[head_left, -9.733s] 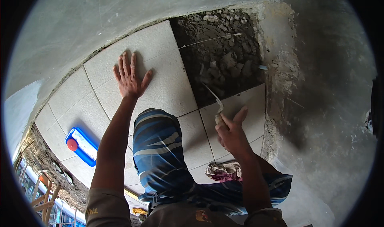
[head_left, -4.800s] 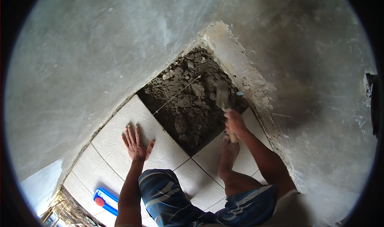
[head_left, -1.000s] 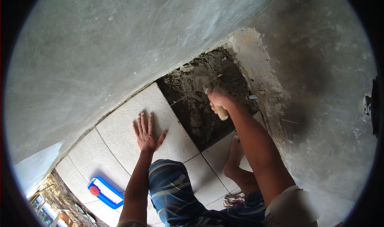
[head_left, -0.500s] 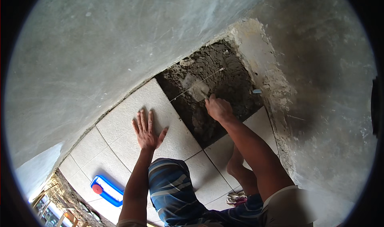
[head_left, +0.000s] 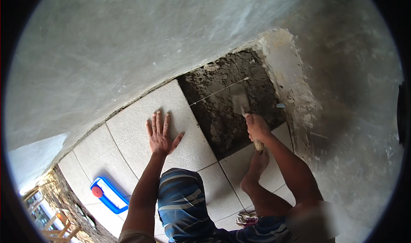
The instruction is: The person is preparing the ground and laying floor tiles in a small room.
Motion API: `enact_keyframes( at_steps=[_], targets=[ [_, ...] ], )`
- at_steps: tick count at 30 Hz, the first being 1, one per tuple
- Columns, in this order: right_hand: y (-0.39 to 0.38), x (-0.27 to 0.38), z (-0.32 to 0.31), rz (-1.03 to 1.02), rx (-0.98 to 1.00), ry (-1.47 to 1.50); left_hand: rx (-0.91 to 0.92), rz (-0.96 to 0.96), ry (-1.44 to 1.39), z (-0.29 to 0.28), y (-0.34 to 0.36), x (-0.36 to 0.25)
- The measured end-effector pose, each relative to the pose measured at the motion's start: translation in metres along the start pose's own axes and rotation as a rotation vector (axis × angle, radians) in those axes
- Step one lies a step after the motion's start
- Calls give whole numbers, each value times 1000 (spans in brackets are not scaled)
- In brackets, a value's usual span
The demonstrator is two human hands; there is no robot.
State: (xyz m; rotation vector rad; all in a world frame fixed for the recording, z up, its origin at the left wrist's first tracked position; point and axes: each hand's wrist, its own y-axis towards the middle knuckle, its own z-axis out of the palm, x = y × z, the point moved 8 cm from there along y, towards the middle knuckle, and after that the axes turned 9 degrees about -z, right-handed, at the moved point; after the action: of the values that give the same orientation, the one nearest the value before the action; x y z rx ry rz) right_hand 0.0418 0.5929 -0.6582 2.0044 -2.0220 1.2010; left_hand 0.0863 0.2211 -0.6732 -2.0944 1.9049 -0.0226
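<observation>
My right hand [head_left: 257,128] grips the wooden handle of a trowel [head_left: 240,101]. Its flat grey blade, a little blurred, lies over dark wet mortar [head_left: 222,127] in the untiled corner. Across the mortar runs a thin taut string [head_left: 219,90]. With fingers spread, my left hand [head_left: 160,135] rests flat on a pale textured floor tile [head_left: 188,146] left of the mortar bed. Whether the blade touches the mortar I cannot tell.
Grey plastered walls [head_left: 111,41] meet behind the corner, and rough chipped plaster [head_left: 291,76] edges the right one. A blue tool with a red round knob [head_left: 109,194] lies on tiles at the left. A crumpled cloth [head_left: 246,219] sits near my bare foot [head_left: 258,163]. A small light-blue piece [head_left: 280,105] is by the right wall.
The trowel has swung right, away from the string's left part, and its handle now shows below my right hand. My left hand stays flat on the tile. The view has shifted slightly.
</observation>
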Motion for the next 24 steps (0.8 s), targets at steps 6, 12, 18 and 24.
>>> enact_keyframes(
  at_steps=[6, 12, 18, 24],
  targets=[
    [13, 8, 38, 314, -7, 790, 38, 4, 52, -3, 2, -2],
    [71, 70, 52, 210, 157, 719, -31, 29, 28, 3, -3, -6],
    [64, 132, 85, -426, 102, -402, -41, 32, 18, 1, -2, -2],
    [95, 54, -6, -258, -112, -501, -7, 45, 30, 9, 2, -5]
  ],
)
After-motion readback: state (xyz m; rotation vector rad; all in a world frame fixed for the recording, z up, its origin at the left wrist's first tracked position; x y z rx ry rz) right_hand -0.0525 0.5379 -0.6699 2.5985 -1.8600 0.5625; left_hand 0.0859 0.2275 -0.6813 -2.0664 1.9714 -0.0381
